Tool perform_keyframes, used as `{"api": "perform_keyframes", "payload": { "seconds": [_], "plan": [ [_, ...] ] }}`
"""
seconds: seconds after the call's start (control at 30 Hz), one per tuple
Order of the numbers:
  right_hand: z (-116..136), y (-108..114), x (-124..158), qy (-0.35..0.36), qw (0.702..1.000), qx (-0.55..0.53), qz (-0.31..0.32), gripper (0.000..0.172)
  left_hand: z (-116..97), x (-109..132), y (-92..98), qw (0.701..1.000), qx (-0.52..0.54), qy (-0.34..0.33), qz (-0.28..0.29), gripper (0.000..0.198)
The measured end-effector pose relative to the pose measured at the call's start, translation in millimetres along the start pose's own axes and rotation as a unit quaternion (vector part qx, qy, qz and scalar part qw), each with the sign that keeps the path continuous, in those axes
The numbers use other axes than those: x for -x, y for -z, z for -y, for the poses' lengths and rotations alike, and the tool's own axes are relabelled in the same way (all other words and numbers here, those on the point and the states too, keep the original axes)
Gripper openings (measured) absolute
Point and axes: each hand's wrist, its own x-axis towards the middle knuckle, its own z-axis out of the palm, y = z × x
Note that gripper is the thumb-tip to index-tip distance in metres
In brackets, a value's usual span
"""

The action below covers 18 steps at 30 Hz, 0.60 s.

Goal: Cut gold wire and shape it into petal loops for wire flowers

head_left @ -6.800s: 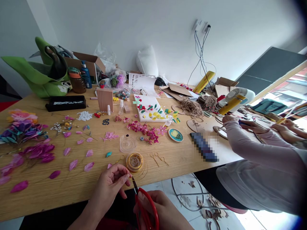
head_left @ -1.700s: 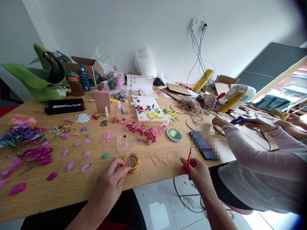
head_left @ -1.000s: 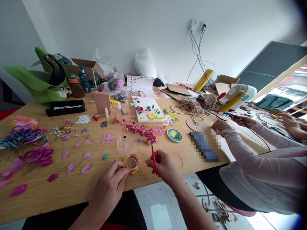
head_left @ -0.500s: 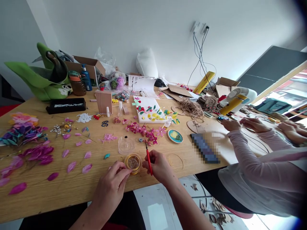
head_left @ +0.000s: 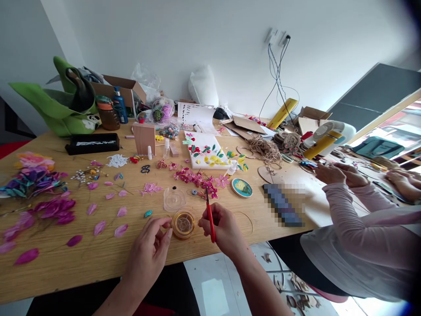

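Observation:
My left hand [head_left: 149, 251] rests at the table's near edge, fingers loosely spread, fingertips just left of a gold wire spool [head_left: 183, 224]. Nothing shows in it. My right hand [head_left: 222, 229] is closed round red-handled scissors [head_left: 209, 217], blades pointing up toward a cluster of pink flowers [head_left: 199, 179]. This hand sits just right of the spool. A clear round lid [head_left: 174, 199] lies behind the spool. A loop of thin gold wire [head_left: 247, 218] lies to the right of my right hand.
Pink petals [head_left: 98, 227] and purple flower bunches [head_left: 52, 208] lie at left. A white board with coloured pieces [head_left: 207, 151], a wooden block [head_left: 144, 138] and a green bag [head_left: 59, 105] stand behind. A person in a pale sleeve [head_left: 355, 210] works at right beside a blurred phone [head_left: 283, 204].
My right hand with the scissors came from the right edge of the table to beside the spool. My left fingers have eased apart and drawn slightly back from the spool.

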Motion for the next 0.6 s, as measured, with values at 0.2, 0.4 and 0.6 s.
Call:
{"api": "perform_keyframes", "payload": {
  "seconds": [0.2,0.4,0.6],
  "plan": [
    [11.1,0.8,3.0,-0.008,1.0,-0.012,-0.009,0.025,-5.5,-10.1,1.4,0.995,0.044,0.082,0.037,0.026],
    [11.6,1.3,6.1,0.005,1.0,-0.02,0.008,0.026,-7.9,-14.1,-1.2,0.985,0.1,0.129,0.055,0.029],
    [8.9,-0.2,3.9,-0.01,1.0,-0.019,0.007,0.027,0.7,-19.2,-6.7,0.985,0.085,0.14,0.051,0.031]
  ]
}}
